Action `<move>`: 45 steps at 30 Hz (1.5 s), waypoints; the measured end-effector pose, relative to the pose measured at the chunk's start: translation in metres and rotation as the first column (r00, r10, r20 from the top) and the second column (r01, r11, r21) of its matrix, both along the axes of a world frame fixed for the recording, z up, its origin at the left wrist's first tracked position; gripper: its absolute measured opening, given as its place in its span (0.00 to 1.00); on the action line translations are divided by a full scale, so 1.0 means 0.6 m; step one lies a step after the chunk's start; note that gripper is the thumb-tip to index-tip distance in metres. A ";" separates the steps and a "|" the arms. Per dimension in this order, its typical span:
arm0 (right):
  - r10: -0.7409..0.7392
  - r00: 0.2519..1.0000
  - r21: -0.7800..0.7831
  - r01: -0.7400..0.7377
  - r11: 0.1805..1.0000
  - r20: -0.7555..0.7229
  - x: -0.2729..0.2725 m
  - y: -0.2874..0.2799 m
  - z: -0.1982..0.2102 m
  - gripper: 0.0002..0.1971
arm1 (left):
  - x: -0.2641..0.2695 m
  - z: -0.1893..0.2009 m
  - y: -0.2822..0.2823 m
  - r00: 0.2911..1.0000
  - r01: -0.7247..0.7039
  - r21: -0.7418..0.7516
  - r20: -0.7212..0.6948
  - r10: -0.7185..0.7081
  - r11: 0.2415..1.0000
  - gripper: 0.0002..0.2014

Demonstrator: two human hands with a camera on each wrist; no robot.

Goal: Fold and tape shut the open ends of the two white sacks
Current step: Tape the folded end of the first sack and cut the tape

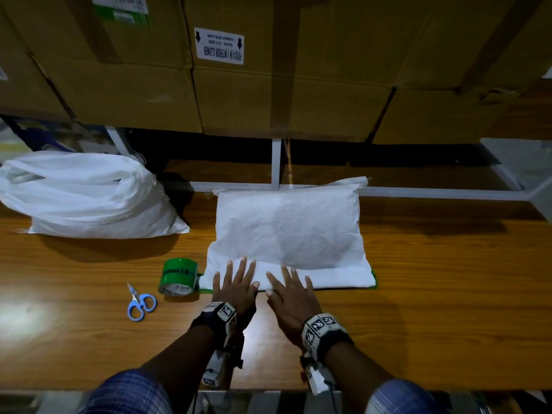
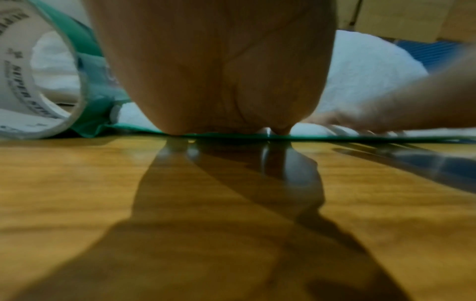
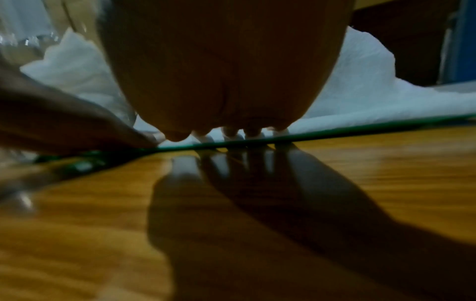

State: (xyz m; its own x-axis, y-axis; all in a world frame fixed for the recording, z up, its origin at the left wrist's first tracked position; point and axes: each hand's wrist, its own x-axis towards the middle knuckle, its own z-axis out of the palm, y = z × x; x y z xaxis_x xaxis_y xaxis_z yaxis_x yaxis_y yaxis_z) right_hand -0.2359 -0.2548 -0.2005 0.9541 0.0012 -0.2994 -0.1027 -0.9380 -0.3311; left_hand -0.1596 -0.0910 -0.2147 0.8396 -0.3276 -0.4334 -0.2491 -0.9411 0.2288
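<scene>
Sack: soft, light white woven sack [image 1: 286,228]; left hand [image 1: 236,286] and right hand [image 1: 288,294] press flat, fingers spread, on its folded edge; crease likely springs back.

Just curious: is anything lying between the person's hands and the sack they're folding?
Nothing visible. Both the left hand and right hand lie flat on the folded near edge of the sack. The tape roll sits beside it.
</scene>
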 end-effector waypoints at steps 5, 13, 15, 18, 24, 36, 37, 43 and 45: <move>-0.001 0.999 -0.068 -0.001 0.998 -0.033 -0.022 -0.086 -0.007 0.27 | 0.014 0.005 0.012 0.998 0.037 0.022 -0.051 -0.036 0.999 0.27; -0.253 0.959 -0.164 0.231 0.959 -0.129 -0.057 -0.204 -0.001 0.30 | -0.002 0.005 0.017 0.998 0.005 -0.026 0.055 -0.004 1.000 0.27; -0.299 0.938 -0.177 0.269 0.947 -0.175 -0.045 -0.191 0.007 0.31 | 0.002 0.008 0.016 1.000 0.030 -0.023 0.007 -0.030 0.999 0.27; -0.372 0.916 -0.208 0.339 0.918 -0.150 -0.033 -0.149 0.025 0.32 | -0.010 0.015 0.016 0.994 0.070 -0.032 0.090 -0.067 0.997 0.28; -0.071 0.997 -0.096 0.073 0.993 0.024 -0.010 -0.004 0.050 0.28 | -0.054 0.012 0.001 0.989 0.114 0.006 0.090 -0.114 0.993 0.35; -0.160 0.979 -0.164 0.138 0.977 -0.126 -0.058 -0.173 0.008 0.27 | -0.011 0.003 0.059 0.997 0.075 -0.090 0.011 -0.074 0.993 0.63; -0.165 0.975 -0.167 0.139 0.976 -0.150 -0.054 -0.168 0.013 0.28 | -0.015 0.003 0.064 0.998 0.059 -0.100 0.025 -0.056 0.993 0.63; -0.252 0.944 -0.290 0.185 0.939 -0.215 0.023 -0.115 0.069 0.30 | -0.046 0.010 0.085 0.989 -0.104 -0.114 0.097 0.115 0.988 0.44; -0.185 0.977 -0.389 0.131 0.912 -0.105 0.046 -0.073 0.109 0.23 | -0.042 0.007 0.088 0.992 -0.115 -0.145 0.035 0.121 0.983 0.41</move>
